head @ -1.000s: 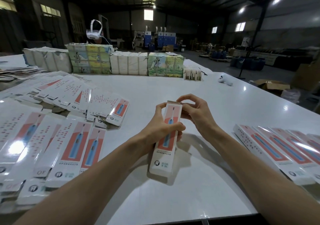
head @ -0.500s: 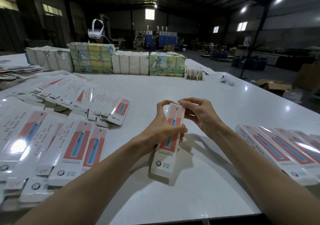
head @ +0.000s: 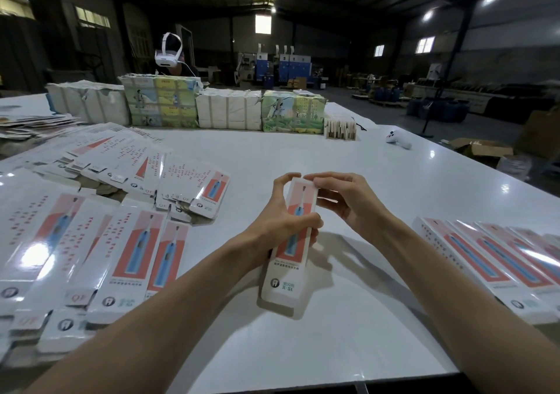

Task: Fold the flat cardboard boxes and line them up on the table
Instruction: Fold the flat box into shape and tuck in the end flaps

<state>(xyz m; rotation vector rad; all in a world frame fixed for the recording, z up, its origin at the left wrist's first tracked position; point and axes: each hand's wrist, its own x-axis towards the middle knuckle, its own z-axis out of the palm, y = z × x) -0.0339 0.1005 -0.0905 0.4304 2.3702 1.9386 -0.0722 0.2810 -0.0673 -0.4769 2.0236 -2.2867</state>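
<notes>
Warehouse gloom lies behind a wide white table (head: pixel 303 157). Over the table's near middle a long, narrow box (head: pixel 291 260) is held with its long axis running away from the person, the far end leaning slightly right. The printed toothbrush's head points away and the logo end is nearest. The left hand (head: pixel 278 227) grips the box round its middle, thumb across the printed face. The right hand (head: pixel 348 202) pinches the far end with its fingertips. Flat boxes (head: pixel 127 242) lie fanned over the table's left side, and folded boxes (head: pixel 485 260) lie side by side at its right edge. Wrapped bundles (head: pixel 227 111) line its far end.
</notes>
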